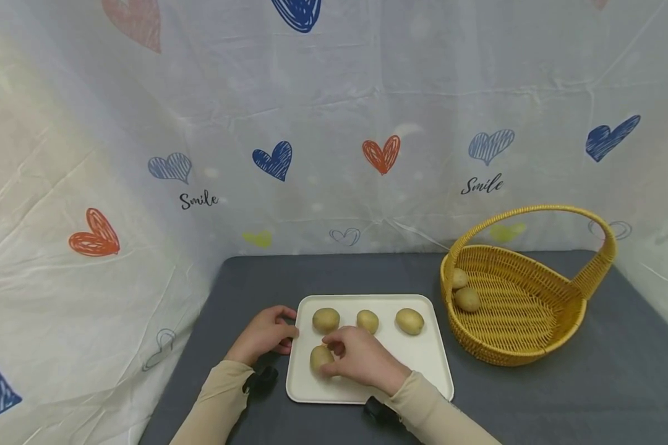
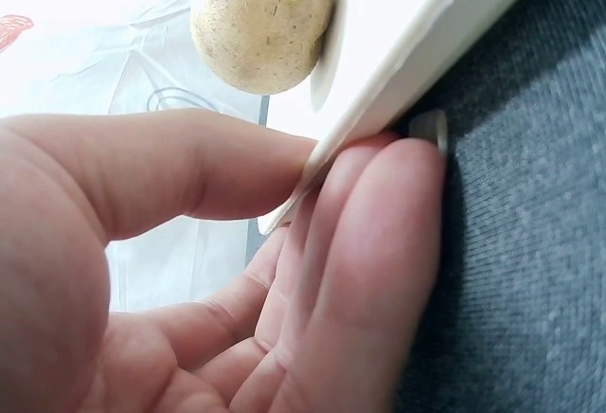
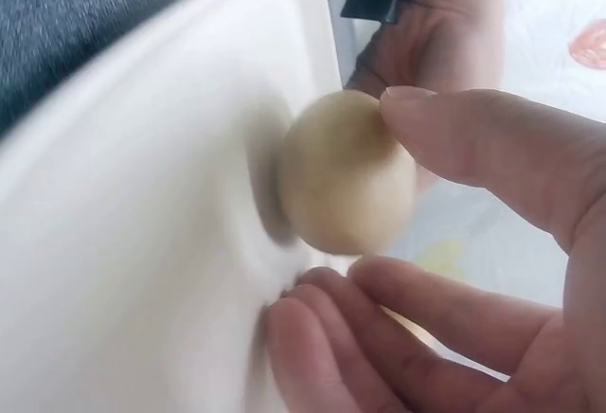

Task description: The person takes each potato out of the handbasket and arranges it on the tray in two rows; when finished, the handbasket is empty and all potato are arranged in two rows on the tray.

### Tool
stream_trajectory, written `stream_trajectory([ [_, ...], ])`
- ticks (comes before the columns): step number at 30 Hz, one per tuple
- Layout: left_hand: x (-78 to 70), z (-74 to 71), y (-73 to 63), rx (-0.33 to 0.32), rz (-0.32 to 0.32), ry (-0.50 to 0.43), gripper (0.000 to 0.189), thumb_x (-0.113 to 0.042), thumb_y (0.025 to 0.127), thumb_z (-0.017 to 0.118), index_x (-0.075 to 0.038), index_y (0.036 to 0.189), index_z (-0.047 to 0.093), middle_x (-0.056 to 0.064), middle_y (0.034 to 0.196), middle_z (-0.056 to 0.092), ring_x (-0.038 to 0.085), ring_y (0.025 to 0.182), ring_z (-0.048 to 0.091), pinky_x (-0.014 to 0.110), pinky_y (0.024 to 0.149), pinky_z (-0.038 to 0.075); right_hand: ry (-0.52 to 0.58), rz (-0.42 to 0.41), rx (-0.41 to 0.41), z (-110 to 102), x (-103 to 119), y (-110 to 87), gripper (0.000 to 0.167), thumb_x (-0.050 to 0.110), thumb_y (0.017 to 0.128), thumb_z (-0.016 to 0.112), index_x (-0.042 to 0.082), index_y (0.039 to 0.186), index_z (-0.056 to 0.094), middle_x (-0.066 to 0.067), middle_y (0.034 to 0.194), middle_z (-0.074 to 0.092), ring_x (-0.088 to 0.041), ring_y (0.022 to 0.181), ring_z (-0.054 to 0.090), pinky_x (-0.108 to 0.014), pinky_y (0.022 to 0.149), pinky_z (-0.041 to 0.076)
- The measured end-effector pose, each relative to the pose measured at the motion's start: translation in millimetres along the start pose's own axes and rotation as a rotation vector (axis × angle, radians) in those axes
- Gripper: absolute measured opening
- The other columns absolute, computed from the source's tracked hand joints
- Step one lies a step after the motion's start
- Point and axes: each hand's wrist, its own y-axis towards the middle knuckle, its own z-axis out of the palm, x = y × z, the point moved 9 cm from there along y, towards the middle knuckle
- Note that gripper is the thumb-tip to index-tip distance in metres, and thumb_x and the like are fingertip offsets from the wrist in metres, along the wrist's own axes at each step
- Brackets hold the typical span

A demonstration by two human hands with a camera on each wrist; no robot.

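Observation:
A white rectangular tray (image 1: 378,371) lies on the dark cloth with several potatoes on it. At its left edge, my left hand (image 1: 266,334) pinches the rim, thumb on top and fingers against the underside in the left wrist view. My right hand (image 1: 364,358) reaches over the tray around the front-left potato (image 1: 320,358). In the right wrist view the thumb tip meets that potato (image 3: 346,176), while the other fingers are spread just off it. Behind stand a back-left potato (image 1: 326,320), a middle potato (image 1: 367,321) and a right potato (image 1: 409,321).
A yellow wicker basket (image 1: 512,358) with a tall handle stands right of the tray, two potatoes (image 1: 467,299) at its left side. A dark grey cloth (image 1: 367,272) covers the table. Behind hangs a white curtain (image 1: 323,204) printed with hearts.

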Motion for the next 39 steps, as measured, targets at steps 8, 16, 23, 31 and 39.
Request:
stream_trajectory([
  [8,6.1,-0.4,2.7,-0.001,-0.006,-0.001,0.041,-0.006,0.089,0.076,-0.001,0.129,0.065,0.012,0.082,0.066,0.018,0.062,0.068,0.034,0.059,0.065,0.053,0.039,-0.029,-43.8,0.5,-24.0,0.051,0.029,0.086,0.091,0.003,0.127,0.077,-0.011,0.12,0.078,-0.025,0.107,0.072,-0.038,0.09,0.063],
  [16,10.5,-5.8,-2.4,-0.025,-0.005,0.017,0.045,-0.007,0.089,0.076,0.001,0.131,0.064,0.013,0.084,0.066,0.019,0.064,0.068,0.035,0.059,0.065,-0.051,0.059,-0.09,-121.4,-13.9,-67.2,0.047,0.031,0.089,0.089,0.009,0.129,0.077,-0.004,0.12,0.078,-0.022,0.107,0.071,-0.033,0.09,0.065],
  [23,11.4,-4.1,-2.5,-0.028,-0.009,0.026,0.044,-0.007,0.09,0.076,0.0,0.131,0.065,0.012,0.086,0.065,0.019,0.065,0.067,0.034,0.059,0.064,-0.151,0.129,-0.118,-182.5,-41.2,-102.3,0.042,0.034,0.092,0.087,0.012,0.126,0.078,0.001,0.114,0.078,-0.016,0.102,0.072,-0.027,0.086,0.063],
  [31,6.6,-0.4,-0.3,-0.017,-0.01,0.011,0.045,-0.006,0.089,0.077,0.001,0.132,0.064,0.012,0.086,0.065,0.019,0.065,0.068,0.035,0.059,0.065,-0.209,0.187,-0.14,-240.8,-75.1,-112.5,0.043,0.035,0.094,0.085,0.012,0.129,0.077,-0.003,0.117,0.08,-0.013,0.103,0.073,-0.027,0.085,0.061],
  [39,4.8,2.7,4.7,-0.002,-0.002,0.027,0.047,-0.007,0.09,0.078,0.001,0.134,0.063,0.012,0.088,0.066,0.02,0.067,0.069,0.035,0.06,0.065,-0.108,0.265,-0.112,-267.6,-129.9,-106.8,0.052,0.027,0.096,0.082,0.004,0.141,0.069,-0.014,0.129,0.077,-0.025,0.116,0.074,-0.031,0.09,0.063],
])
